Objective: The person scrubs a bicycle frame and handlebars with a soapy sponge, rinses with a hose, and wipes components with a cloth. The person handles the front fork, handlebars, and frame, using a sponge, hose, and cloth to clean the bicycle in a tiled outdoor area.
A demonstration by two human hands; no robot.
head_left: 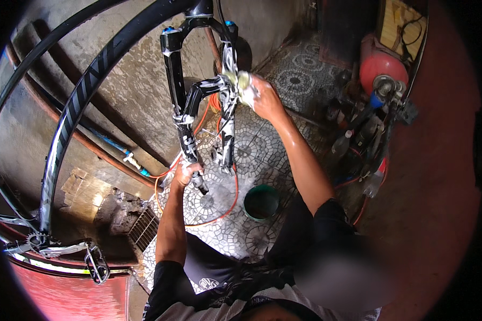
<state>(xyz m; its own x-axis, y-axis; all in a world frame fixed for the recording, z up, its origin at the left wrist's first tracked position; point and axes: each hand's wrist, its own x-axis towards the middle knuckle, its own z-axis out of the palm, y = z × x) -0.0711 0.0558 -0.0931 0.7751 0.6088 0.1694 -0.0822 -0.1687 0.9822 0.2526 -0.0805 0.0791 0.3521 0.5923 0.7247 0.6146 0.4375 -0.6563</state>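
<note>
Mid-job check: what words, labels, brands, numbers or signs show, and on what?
Glossy black tubular bike frame: large grey lettering, not transcribed.
Foam-streaked black fork leg above the left hand: white lettering, not transcribed.
Dark clothing: round emblem, too small to read.
Clear plastic bottle: nothing legible.

From afar I am viewing what seems a bicycle workshop: soapy fork (228, 131), green bucket (261, 191), drain grate (144, 229), red tank (379, 65).

The head camera looks down — close, wide, fisheye.
</note>
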